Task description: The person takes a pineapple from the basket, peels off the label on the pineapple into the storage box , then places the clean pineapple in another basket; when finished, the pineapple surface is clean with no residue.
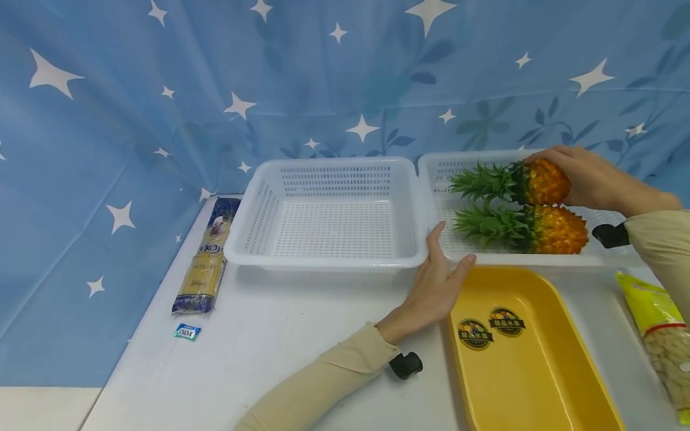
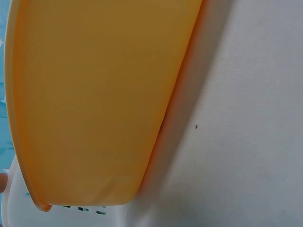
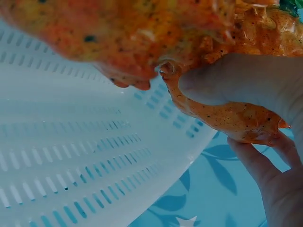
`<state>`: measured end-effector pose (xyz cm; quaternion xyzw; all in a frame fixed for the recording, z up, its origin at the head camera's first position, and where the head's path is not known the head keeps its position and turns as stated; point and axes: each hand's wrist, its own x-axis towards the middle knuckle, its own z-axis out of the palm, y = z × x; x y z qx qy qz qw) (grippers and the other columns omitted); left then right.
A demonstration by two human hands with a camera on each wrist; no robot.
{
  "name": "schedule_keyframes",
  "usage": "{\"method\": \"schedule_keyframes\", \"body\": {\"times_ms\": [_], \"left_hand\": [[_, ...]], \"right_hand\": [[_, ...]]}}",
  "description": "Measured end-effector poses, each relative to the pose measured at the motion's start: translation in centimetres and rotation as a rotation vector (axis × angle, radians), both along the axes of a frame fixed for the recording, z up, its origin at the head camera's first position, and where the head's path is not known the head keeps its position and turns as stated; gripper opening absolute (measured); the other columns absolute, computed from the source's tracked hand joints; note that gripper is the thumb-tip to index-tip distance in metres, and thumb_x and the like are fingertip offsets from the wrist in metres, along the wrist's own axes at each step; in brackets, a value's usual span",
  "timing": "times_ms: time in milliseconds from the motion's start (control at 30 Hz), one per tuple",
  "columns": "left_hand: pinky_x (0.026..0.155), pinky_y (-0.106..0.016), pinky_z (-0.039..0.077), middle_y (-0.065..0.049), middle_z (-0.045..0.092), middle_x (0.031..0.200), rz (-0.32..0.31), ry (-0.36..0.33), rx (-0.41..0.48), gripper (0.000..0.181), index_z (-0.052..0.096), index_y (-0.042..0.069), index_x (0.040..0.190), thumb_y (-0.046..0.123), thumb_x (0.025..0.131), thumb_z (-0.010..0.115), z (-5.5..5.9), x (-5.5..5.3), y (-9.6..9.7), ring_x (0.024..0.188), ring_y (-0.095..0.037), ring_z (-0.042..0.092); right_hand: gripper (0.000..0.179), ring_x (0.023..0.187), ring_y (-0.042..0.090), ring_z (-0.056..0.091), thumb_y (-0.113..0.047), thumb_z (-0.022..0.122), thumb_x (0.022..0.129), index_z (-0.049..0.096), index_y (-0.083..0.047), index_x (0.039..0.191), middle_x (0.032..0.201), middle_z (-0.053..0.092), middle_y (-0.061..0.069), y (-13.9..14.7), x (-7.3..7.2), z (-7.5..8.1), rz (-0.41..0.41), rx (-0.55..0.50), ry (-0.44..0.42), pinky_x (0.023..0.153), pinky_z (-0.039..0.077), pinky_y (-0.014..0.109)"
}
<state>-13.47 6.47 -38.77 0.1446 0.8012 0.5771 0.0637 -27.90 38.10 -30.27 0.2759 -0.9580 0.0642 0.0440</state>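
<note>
My right hand grips the orange body of the farther pineapple in the right-hand white basket. In the right wrist view the thumb lies along one side of that pineapple and the fingers are on the other. A second pineapple lies alongside it, nearer the front, leaves also pointing left. My left hand has its fingers spread where the two baskets meet, fingertips beside the left basket's corner, thumb by the yellow tray. The left wrist view mostly shows the tray's side.
A long blue and gold packet lies left of the left basket, a small blue and white wrapper below it. At the right edge is a yellow-topped bag of pale pieces. A blue starred curtain hangs behind the baskets.
</note>
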Motion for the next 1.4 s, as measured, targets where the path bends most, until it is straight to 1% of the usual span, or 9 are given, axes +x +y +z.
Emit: {"method": "schedule_keyframes", "body": {"times_ms": [200, 367, 567, 667, 900, 1067, 1200, 1300, 1400], "left_hand": [[0.116, -0.044, 0.042, -0.026, 0.054, 0.149, -0.006, 0.001, -0.001, 0.075, 0.005, 0.026, 0.167, 0.051, 0.110, 0.046, 0.2, 0.0, -0.1, 0.132, -0.031, 0.059], [0.114, -0.042, 0.044, -0.022, 0.071, 0.111, -0.020, 0.002, 0.015, 0.075, 0.006, 0.026, 0.167, 0.052, 0.110, 0.046, 0.1, 0.0, -0.2, 0.122, -0.026, 0.064], [0.109, -0.040, 0.047, -0.015, 0.068, 0.084, -0.018, 0.003, 0.017, 0.074, 0.006, 0.026, 0.167, 0.051, 0.110, 0.047, 0.0, -0.1, -0.3, 0.097, -0.022, 0.068], [0.110, -0.041, 0.047, -0.013, 0.070, 0.094, -0.008, 0.012, 0.011, 0.074, 0.007, 0.026, 0.167, 0.051, 0.110, 0.048, -0.1, -0.2, -0.2, 0.100, -0.022, 0.068], [0.107, -0.041, 0.049, -0.012, 0.069, 0.090, -0.012, 0.015, 0.017, 0.075, 0.007, 0.027, 0.167, 0.052, 0.109, 0.047, -0.2, -0.1, -0.2, 0.096, -0.023, 0.069], [0.103, -0.039, 0.051, -0.025, 0.070, 0.119, -0.007, 0.016, 0.006, 0.074, 0.006, 0.028, 0.167, 0.053, 0.109, 0.046, -0.1, -0.1, -0.2, 0.095, -0.025, 0.070], [0.092, -0.036, 0.053, -0.018, 0.071, 0.096, -0.019, 0.016, 0.017, 0.074, 0.006, 0.027, 0.167, 0.050, 0.110, 0.047, -0.2, -0.1, -0.3, 0.074, -0.021, 0.065], [0.091, -0.035, 0.051, -0.007, 0.055, 0.066, -0.027, 0.010, 0.038, 0.074, 0.006, 0.028, 0.167, 0.048, 0.110, 0.048, -0.2, -0.1, -0.3, 0.062, -0.019, 0.056], [0.100, -0.037, 0.050, 0.000, 0.049, 0.063, -0.031, 0.016, 0.049, 0.073, 0.006, 0.027, 0.167, 0.046, 0.110, 0.049, -0.2, -0.2, -0.2, 0.066, -0.018, 0.057]], "right_hand": [[0.098, 0.102, 0.057, 0.057, 0.020, 0.093, 0.055, 0.050, -0.001, 0.140, 0.125, 0.054, 0.032, 0.1, 0.2, 0.6, 0.055, -0.016, -0.018, 0.076, 0.052, 0.074], [0.097, 0.104, 0.056, 0.059, 0.020, 0.093, 0.056, 0.050, -0.001, 0.141, 0.128, 0.056, 0.032, -0.4, 0.2, 1.5, 0.062, 0.029, -0.067, 0.080, 0.052, 0.074], [0.096, 0.106, 0.057, 0.058, 0.017, 0.093, 0.061, 0.048, -0.004, 0.144, 0.128, 0.056, 0.031, -0.9, -0.2, 1.7, 0.037, 0.065, -0.066, 0.083, 0.050, 0.075], [0.096, 0.107, 0.058, 0.055, 0.022, 0.088, 0.063, 0.047, -0.005, 0.145, 0.130, 0.054, 0.032, -1.0, -0.5, 1.6, 0.024, 0.079, -0.065, 0.082, 0.050, 0.075], [0.099, 0.116, 0.062, 0.050, 0.028, 0.083, 0.062, 0.045, -0.004, 0.148, 0.138, 0.048, 0.036, -1.0, -0.9, 1.1, -0.020, 0.125, -0.112, 0.082, 0.052, 0.074], [0.100, 0.116, 0.060, 0.051, 0.028, 0.084, 0.059, 0.046, 0.000, 0.146, 0.138, 0.047, 0.037, -0.9, -1.3, 0.4, -0.019, 0.132, -0.157, 0.082, 0.054, 0.070], [0.099, 0.112, 0.058, 0.054, 0.027, 0.086, 0.056, 0.046, 0.003, 0.144, 0.135, 0.048, 0.037, -0.8, -1.6, -0.1, -0.032, 0.133, -0.173, 0.081, 0.055, 0.068], [0.096, 0.112, 0.058, 0.054, 0.027, 0.086, 0.058, 0.047, 0.004, 0.143, 0.135, 0.049, 0.037, -0.5, -1.8, -0.2, -0.036, 0.129, -0.185, 0.084, 0.054, 0.069], [0.091, 0.112, 0.058, 0.055, 0.027, 0.084, 0.062, 0.048, 0.005, 0.142, 0.135, 0.050, 0.037, -0.3, -1.9, -0.4, -0.033, 0.124, -0.190, 0.085, 0.054, 0.069]]}}
